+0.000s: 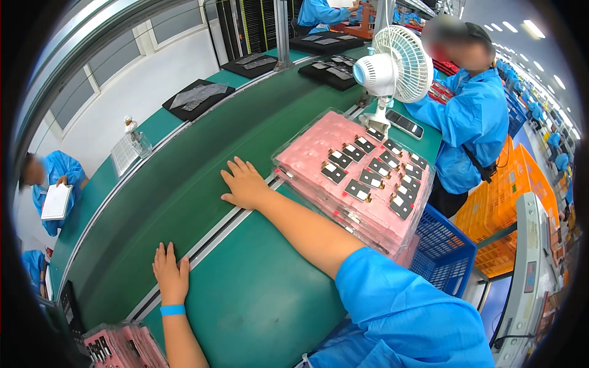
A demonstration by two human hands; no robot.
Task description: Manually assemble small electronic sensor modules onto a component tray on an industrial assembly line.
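My left hand [170, 274], with a blue band at the wrist, lies flat with its fingers spread over the metal rail [208, 245] at the edge of the green conveyor belt [153, 184]. Farther along, my right hand [245, 186] rests on the belt's edge, fingers apart and holding nothing. Right of that hand is a stack of pink foam trays [307, 156] in clear plastic. On its top lie several small flat black parts [371, 178] with white labels. At the lower left, more pink trays [123, 346] hold similar dark parts.
A white fan [392, 67] is clipped behind the stack, beside a handheld device [405, 124]. A blue crate [442, 251] and orange crates [491, 196] stand at right. Black mats [196, 100] line the belt's far side. A co-worker in blue [466, 122] stands at right; others work nearby.
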